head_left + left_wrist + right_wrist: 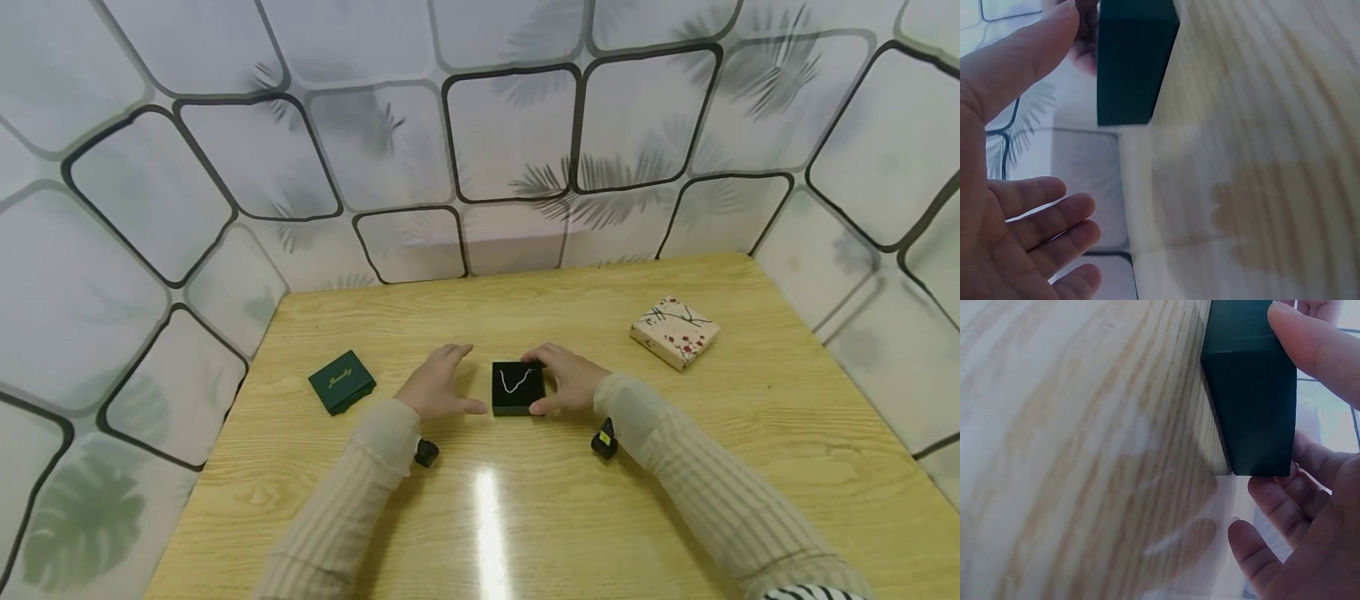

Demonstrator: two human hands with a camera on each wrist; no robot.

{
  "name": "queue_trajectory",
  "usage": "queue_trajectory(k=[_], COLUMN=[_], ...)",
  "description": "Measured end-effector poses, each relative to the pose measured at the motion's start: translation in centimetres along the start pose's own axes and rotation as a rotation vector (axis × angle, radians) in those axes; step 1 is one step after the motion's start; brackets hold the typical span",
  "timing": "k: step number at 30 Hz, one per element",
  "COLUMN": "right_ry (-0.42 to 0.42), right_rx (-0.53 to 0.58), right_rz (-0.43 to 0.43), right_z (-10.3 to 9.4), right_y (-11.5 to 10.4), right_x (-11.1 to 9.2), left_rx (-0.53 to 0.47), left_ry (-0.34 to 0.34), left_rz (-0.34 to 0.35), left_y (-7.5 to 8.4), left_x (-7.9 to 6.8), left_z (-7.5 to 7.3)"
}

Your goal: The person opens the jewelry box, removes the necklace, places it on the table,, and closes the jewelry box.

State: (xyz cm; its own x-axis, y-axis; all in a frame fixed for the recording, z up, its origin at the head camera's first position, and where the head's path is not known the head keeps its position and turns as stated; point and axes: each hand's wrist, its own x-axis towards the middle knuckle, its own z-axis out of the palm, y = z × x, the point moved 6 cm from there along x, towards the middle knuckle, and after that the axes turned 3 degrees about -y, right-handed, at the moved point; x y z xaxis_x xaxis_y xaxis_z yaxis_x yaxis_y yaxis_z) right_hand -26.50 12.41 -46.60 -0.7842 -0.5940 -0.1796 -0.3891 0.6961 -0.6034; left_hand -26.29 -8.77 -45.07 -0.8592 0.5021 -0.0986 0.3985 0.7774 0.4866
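A small open dark green jewelry box (517,411) sits on the table in the head view, black inside. Across its lining lies a thin silver chain (511,390). My right hand (568,379) grips the box at its right side, thumb at the near corner and fingers at the far one. In the right wrist view the thumb (1310,347) rests against the green wall. My left hand (438,390) is spread to the left of the box, thumb tip close to its near left corner, and holds nothing. To its left lies the green lid (341,382), lettered "Jewelry".
A cream box (675,332) printed with red blossoms and dark branches lies at the back right of the wooden table (555,517). Behind the table's far edge stands a patterned wall covering (517,133). A small black device hangs at each wrist.
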Motion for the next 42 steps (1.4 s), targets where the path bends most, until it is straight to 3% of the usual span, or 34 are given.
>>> queue_trajectory(k=[16, 42], right_ry=[0.011, -0.003], right_rx=[-0.015, 0.014], right_rz=[-0.01, -0.023], right_z=[0.1, -0.1], right_y=[0.0, -0.1], right_x=[0.0, 0.0], left_rx=[-0.006, -0.042], left_ry=[-0.043, 0.005], left_rz=[0.039, 0.045], left_y=[1.7, 1.4], left_x=[1.1, 1.8], left_z=[2.4, 3.5])
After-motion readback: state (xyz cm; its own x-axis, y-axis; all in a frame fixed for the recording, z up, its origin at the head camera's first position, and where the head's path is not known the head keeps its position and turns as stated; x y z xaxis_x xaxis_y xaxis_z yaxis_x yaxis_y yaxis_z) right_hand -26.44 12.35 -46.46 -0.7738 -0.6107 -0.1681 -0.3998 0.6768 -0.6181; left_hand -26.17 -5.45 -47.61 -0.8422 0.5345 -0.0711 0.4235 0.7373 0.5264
